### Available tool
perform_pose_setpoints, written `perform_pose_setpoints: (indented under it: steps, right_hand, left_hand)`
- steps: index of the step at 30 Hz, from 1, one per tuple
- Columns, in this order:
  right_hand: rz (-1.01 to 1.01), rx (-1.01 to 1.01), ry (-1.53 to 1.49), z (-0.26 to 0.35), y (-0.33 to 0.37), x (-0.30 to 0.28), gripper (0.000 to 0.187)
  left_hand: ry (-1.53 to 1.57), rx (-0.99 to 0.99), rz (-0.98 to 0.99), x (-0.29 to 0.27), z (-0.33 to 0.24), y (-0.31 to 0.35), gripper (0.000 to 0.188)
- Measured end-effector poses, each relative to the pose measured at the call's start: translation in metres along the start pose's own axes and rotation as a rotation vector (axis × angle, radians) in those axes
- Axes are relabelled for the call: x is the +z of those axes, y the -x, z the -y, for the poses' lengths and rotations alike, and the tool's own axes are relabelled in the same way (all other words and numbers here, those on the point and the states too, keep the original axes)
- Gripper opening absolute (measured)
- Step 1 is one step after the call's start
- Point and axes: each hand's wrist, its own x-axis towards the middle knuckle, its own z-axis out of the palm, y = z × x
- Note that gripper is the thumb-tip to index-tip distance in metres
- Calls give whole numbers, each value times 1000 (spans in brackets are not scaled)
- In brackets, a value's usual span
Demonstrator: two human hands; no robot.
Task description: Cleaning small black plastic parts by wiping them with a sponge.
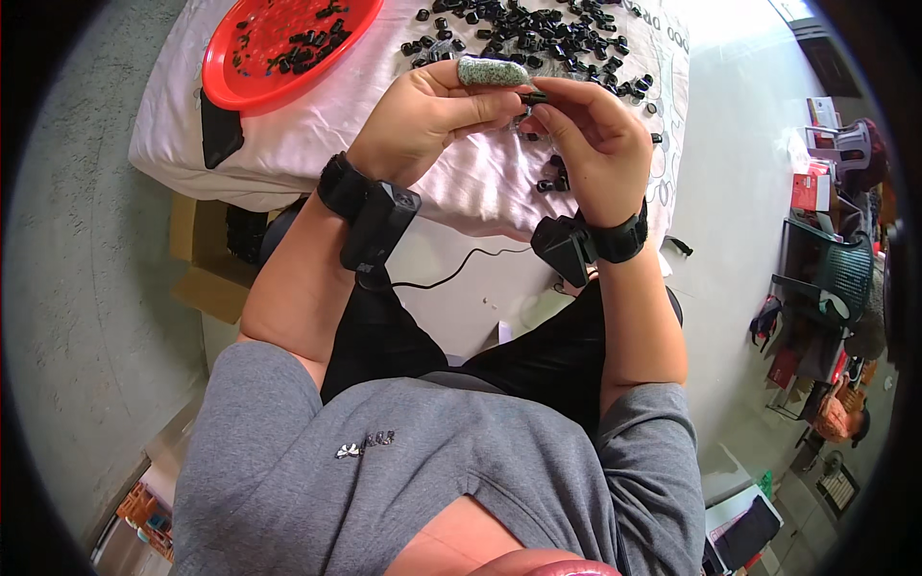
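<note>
My left hand and my right hand meet over the cloth-covered table. A grey speckled finger cover is on the index finger of my left hand. Between the fingertips of both hands is a small black cylindrical part, pinched from either side. What kind of part it is cannot be made out. Beyond my hands lies a spread of small black plastic parts, with several more beside my right hand.
At the table's far left sits a red plastic basin with black parts in it. A flat black object lies by the basin. Pink-white cloth covers the table. Below its left edge stands an open cardboard box. A black cable hangs across my lap.
</note>
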Motion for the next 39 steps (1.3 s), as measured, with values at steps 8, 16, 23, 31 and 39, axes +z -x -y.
perform_pose_setpoints:
  steps: [8, 16, 23, 31, 39]
  right_hand:
    - [16, 89, -141, 11, 4, 3, 15]
    - [12, -218, 235, 7, 0, -5, 21]
    - [61, -280, 335, 13, 2, -7, 29]
    - [125, -307, 414, 13, 4, -1, 35]
    - [137, -329, 435, 14, 7, 1, 34]
  left_hand:
    - [56, -61, 154, -10, 1, -1, 27]
    - [102, -96, 330, -8, 10, -2, 48]
    - [-118, -28, 320, -6, 4, 1, 44]
    - [-258, 75, 282, 1, 6, 4, 39]
    - [-366, 119, 280, -4, 5, 3, 35]
